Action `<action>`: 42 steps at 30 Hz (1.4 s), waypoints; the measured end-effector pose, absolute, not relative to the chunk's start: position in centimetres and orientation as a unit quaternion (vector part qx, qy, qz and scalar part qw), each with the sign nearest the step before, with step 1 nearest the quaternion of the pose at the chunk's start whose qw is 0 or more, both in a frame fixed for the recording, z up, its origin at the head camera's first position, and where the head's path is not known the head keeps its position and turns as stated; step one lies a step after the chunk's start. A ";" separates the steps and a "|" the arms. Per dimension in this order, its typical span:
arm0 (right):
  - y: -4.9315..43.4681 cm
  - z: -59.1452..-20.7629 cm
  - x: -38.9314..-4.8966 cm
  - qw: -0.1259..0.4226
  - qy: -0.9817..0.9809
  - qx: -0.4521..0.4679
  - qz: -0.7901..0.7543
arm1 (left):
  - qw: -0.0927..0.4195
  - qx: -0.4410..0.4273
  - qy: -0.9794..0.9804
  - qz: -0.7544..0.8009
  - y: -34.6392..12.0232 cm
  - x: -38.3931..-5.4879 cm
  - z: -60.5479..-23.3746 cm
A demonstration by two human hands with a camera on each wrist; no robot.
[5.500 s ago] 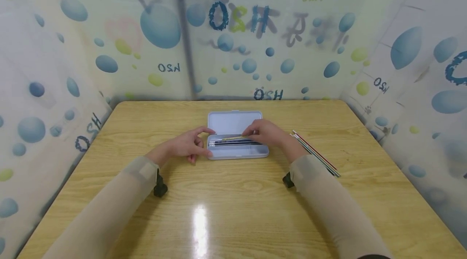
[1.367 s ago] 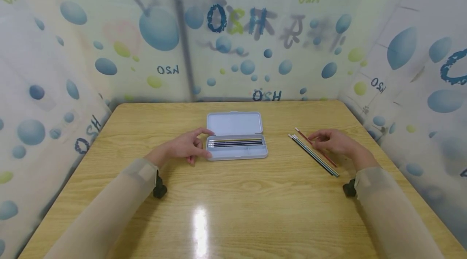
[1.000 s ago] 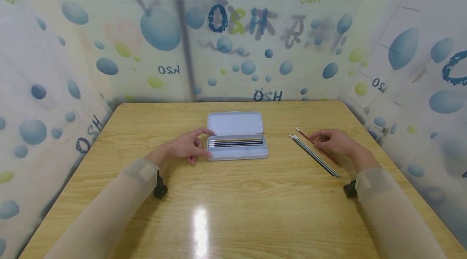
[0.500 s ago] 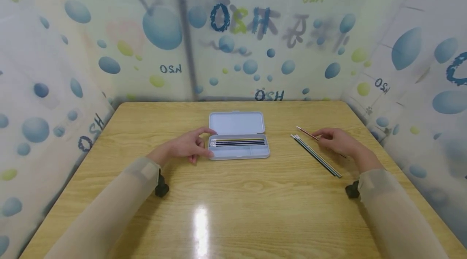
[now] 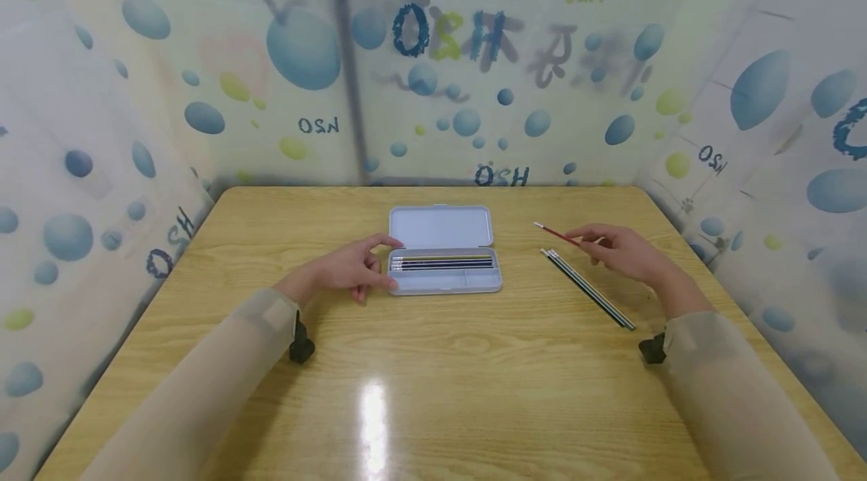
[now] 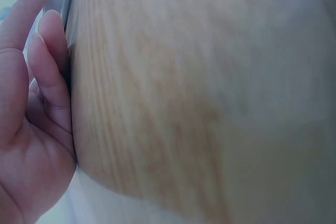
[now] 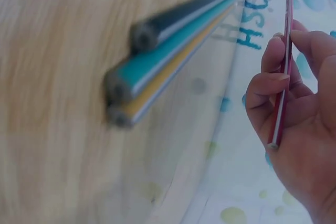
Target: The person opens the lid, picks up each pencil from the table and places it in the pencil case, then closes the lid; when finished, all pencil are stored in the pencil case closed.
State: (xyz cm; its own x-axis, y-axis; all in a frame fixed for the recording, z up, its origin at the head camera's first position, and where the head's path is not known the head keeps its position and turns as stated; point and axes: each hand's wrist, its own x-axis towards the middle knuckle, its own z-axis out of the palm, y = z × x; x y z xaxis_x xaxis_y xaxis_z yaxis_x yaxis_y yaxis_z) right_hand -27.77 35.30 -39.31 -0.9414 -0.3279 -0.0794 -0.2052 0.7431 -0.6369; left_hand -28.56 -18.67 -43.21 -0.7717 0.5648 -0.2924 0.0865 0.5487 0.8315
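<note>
A pale blue pencil case (image 5: 427, 283) lies with its lid raised back at mid-table. Several pencils (image 5: 443, 263), dark ones and a yellow one, lie side by side in its rear compartment. My left hand (image 5: 344, 269) holds the case's left end between thumb and index finger, the other fingers curled beneath. To the right, my right hand (image 5: 623, 251) pinches a red pencil (image 5: 558, 235) above the table, its white end pointing left. In the right wrist view, the red pencil (image 7: 286, 51) crosses the fingers and its lower end reaches the palm.
Loose pencils (image 5: 588, 288) lie diagonally on the wooden table (image 5: 447, 383), below the right hand. The right wrist view shows black, teal and yellow-orange ones (image 7: 163, 61) together. Patterned curtains (image 5: 433, 142) enclose the table's back and sides.
The right hand left the pencil case, where a yellow pencil now lies, and reached the loose pencils. It has picked up the red pencil and turned it leftward. The left hand stays on the case.
</note>
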 end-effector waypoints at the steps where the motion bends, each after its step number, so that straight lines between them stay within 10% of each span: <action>1: 35.0 -39.2 -27.8 0.097 0.928 -0.147 -0.329 | 0.276 0.195 0.836 0.433 -18.7 -28.6 -43.2; 42: 22.1 -38.6 -29.8 0.129 0.907 -0.255 -0.309 | 0.272 0.199 0.832 0.440 -18.7 -28.8 -43.3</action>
